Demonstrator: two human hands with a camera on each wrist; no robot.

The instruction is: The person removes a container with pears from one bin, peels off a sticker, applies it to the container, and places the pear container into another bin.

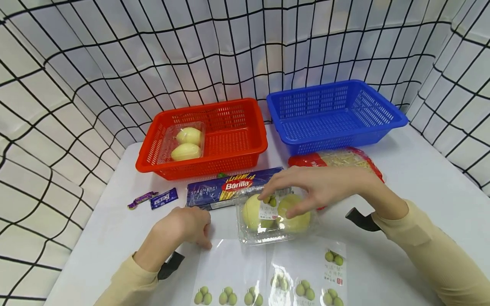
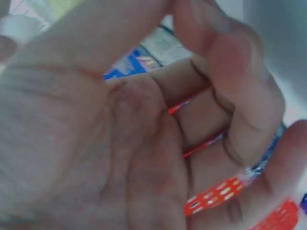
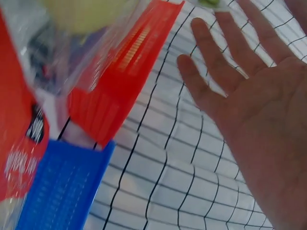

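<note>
The right hand (image 1: 321, 185) hangs over the clear clamshell pack of 2 yellow-green fruits (image 1: 273, 216), its fingers (image 1: 277, 185) spread and nearly straight, the thumb lowered to the lid over the right-hand fruit. The right wrist view confirms an open palm with nothing inside it. So the pack is touched or about to be touched, not yet gripped. The left hand (image 1: 187, 225) rests on the desk (image 1: 421, 187) just left of the pack, fingers loosely curled around nothing, knuckles near the front edge of the blue spaghetti box (image 1: 229, 191).

The pack sits on the desk, at the near edge of the spaghetti box and on the far edge of 2 printed sheets showing green fruit (image 1: 268, 276). Behind the right hand lies a red-trimmed bag of pale noodles (image 1: 337, 159). Farther back stand a red basket (image 1: 226, 136), which already holds 1 matching fruit pack (image 1: 185, 142), and a blue basket (image 1: 333, 114) with nothing visible in it. 2 small purple wrapped sweets (image 1: 155, 199) lie to the left.

As I read it, the step in hand is the reach for the second fruit pack. The next move calls for closing fingers and thumb across the lid's sides, firmly enough to lift yet without crushing the thin plastic, then keeping it level so the fruits do not roll.
</note>
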